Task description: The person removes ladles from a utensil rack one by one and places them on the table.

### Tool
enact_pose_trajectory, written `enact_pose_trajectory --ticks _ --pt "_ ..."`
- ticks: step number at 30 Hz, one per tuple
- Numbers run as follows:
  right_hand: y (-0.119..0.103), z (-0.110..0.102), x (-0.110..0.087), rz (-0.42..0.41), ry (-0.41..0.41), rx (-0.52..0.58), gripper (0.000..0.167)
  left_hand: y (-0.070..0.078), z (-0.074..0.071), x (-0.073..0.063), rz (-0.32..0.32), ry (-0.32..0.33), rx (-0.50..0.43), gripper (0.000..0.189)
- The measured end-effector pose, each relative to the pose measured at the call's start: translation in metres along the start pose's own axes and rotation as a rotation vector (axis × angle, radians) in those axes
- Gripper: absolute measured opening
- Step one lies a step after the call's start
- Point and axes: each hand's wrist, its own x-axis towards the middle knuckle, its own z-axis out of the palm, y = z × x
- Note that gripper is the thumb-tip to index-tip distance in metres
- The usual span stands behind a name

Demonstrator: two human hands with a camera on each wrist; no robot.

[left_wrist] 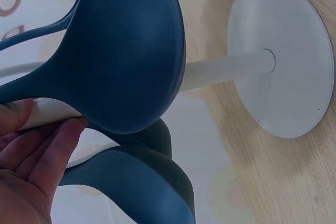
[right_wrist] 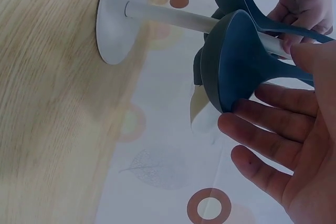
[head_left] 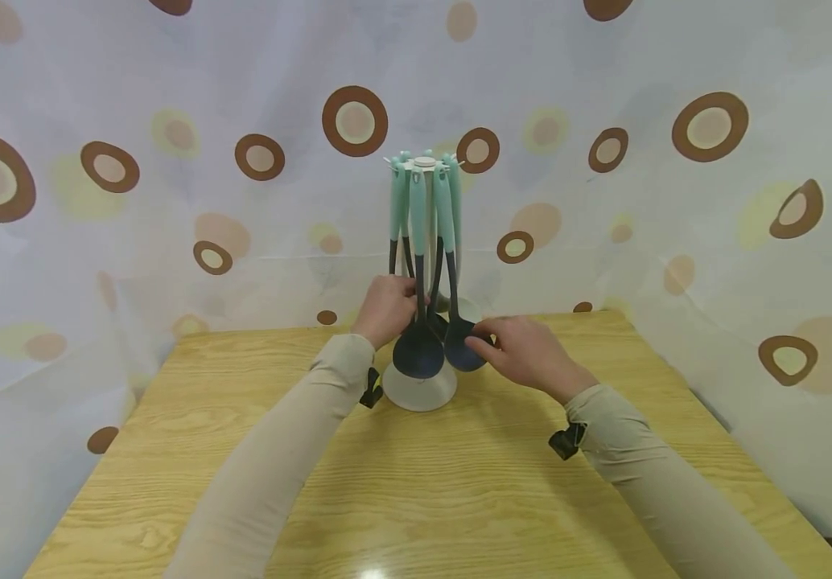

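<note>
Several dark utensils with teal handles hang from a white stand, centred near the far edge of the tabletop. We see the left hand gripping its pole, while the right hand, fingers loosely extended, touches one ladle. We judge the ladles light, stiff and smooth, best lifted by their handles.

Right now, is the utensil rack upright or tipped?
Upright: its white base rests on the table, its white top stands above, ladles hang bowl-down.
</note>
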Motion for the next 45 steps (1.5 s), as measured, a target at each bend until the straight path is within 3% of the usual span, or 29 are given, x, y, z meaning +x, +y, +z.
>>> enact_pose_trajectory --ticks 7,14,23,29,34,45 --pt "-0.002 -0.001 -0.001 0.015 0.0 -0.007 0.032 0.005 0.0 -0.007 -0.022 -0.011 -0.042 0.02" --pt "-0.003 -0.002 -0.001 0.004 0.014 -0.003 0.031 0.006 0.0 -0.013 -0.002 0.017 -0.018 0.016" --pt "-0.006 0.001 0.0 0.003 0.029 -0.021 0.029 0.005 0.003 -0.017 -0.015 -0.013 0.038 0.014" --pt "-0.017 -0.005 0.013 0.036 0.091 -0.045 0.037 0.006 0.003 -0.018 -0.018 -0.025 0.055 0.015" --pt "-0.025 -0.009 0.025 0.033 0.131 -0.038 0.031 0.008 0.001 -0.016 -0.015 -0.026 0.063 0.018" --pt "-0.03 -0.006 0.04 0.024 0.244 0.081 0.022 0.009 -0.001 -0.013 -0.008 -0.022 0.1 0.016"
